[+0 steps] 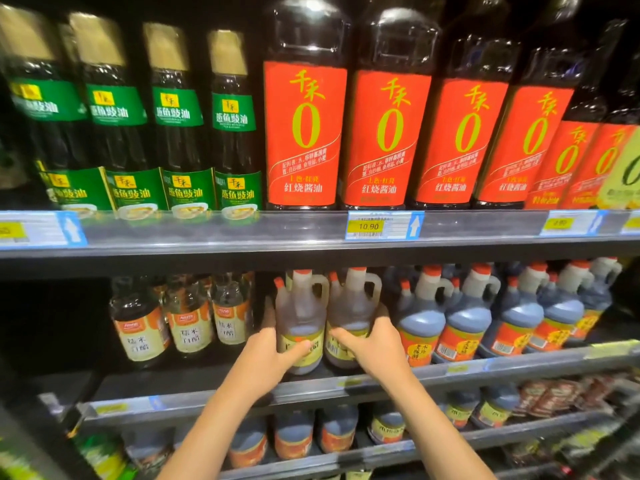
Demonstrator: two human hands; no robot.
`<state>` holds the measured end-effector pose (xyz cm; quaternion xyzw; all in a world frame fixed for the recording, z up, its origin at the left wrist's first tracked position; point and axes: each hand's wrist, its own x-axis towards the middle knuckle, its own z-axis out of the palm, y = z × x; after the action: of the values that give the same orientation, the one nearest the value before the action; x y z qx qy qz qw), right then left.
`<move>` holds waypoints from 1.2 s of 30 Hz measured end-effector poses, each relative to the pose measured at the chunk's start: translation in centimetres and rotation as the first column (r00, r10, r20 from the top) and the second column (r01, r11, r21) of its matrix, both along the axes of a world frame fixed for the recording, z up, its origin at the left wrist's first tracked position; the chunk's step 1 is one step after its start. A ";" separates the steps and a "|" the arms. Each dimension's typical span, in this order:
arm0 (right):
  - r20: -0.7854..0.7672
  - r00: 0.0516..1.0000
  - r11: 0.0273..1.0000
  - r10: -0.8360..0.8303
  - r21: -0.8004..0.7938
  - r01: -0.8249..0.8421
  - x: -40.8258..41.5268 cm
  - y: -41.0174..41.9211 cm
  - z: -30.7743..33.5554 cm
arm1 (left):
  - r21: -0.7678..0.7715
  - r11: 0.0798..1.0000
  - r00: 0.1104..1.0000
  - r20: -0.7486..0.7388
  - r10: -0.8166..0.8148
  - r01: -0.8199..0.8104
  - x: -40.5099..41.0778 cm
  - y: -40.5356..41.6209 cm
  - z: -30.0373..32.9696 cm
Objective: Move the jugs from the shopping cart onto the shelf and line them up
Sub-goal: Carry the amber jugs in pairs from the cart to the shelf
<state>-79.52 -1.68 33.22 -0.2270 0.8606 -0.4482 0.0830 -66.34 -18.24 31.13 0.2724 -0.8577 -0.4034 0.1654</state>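
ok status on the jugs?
Left hand grips left jug, right hand grips right jug. Both on middle shelf, side by side. Nothing blocking.

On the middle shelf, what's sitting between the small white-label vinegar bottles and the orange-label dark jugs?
In the head view, two yellow-label jugs stand there, the left hand on one, the right hand on the other.

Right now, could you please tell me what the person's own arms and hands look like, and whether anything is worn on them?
Both forearms are bare from the bottom edge of the picture up to the wrists: no sleeve shows. The left hand and the right hand wear no gloves, and no watch, bracelet or ring is visible. The fingers are partly hidden, so a ring cannot be ruled out.
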 end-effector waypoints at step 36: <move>-0.132 0.929 0.760 0.346 0.621 -0.194 -1.6 -0.3 -1.9 | -0.260 0.952 0.871 0.490 -0.015 0.162 -3.8 2.2 0.6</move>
<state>-81.10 -1.95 31.29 -0.3637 0.9188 -0.1066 0.1104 -70.12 -16.03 31.68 0.2967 -0.9335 -0.1984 -0.0341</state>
